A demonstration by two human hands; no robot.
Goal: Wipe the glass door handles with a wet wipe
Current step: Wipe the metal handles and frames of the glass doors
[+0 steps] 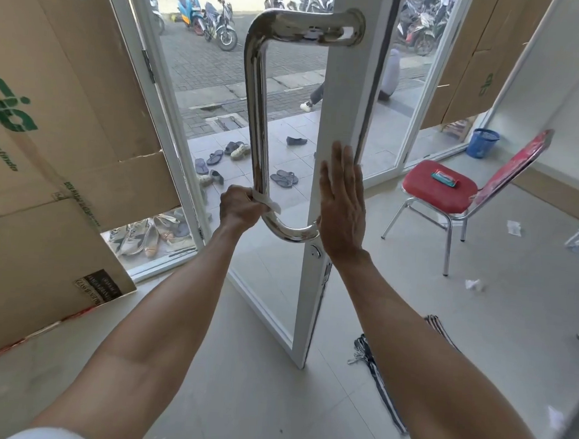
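Note:
A long chrome door handle (pixel 256 90) runs down the white-framed glass door (pixel 344 96), bending into the frame at top and bottom. My left hand (pixel 239 207) is closed around the handle's lower end with a white wet wipe (pixel 268 204) pressed against the metal. My right hand (pixel 344 199) lies flat, fingers spread, on the white door frame just right of the handle's lower mount. A keyhole (pixel 316 252) sits below that mount.
Cardboard sheets (pixel 59 107) cover the left glass panel. A red chair (pixel 454 193) with a wipes packet (pixel 444 178) stands at right, a blue bin (pixel 482 142) behind it. Used tissues (pixel 473 284) and a striped cloth (pixel 374 359) lie on the tiled floor. Sandals (pixel 284 177) lie outside.

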